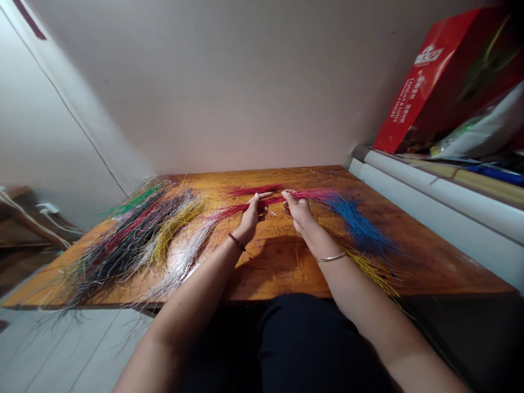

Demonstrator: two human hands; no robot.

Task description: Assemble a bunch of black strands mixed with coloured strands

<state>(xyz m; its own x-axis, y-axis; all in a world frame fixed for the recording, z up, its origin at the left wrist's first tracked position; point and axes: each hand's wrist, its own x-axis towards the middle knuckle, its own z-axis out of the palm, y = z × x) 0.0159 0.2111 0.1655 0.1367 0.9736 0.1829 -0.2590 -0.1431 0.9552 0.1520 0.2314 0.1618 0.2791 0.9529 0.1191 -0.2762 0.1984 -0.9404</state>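
Observation:
A bundle of thin red strands (pixel 229 210) stretches sideways between my two hands, above the wooden table. My left hand (pixel 252 215) is closed round its left part, with the index finger pointing to the right. My right hand (pixel 296 209) pinches the bundle farther right, and pinkish-red ends (pixel 321 195) fan out beyond it. Just behind the hands lies another red bundle (pixel 254 189) on the table. Blue strands (pixel 360 224) spread out to the right of my right hand. White strands (pixel 198 245) lie beside my left forearm.
Piles of yellow strands (pixel 174 226), dark strands (pixel 126 245) and green strands (pixel 139 202) cover the left of the wooden table (pixel 426 267). More yellow strands (pixel 372 270) lie by my right forearm. A red box (pixel 429 76) stands on a white ledge (pixel 434 191) at right; a wall closes the back.

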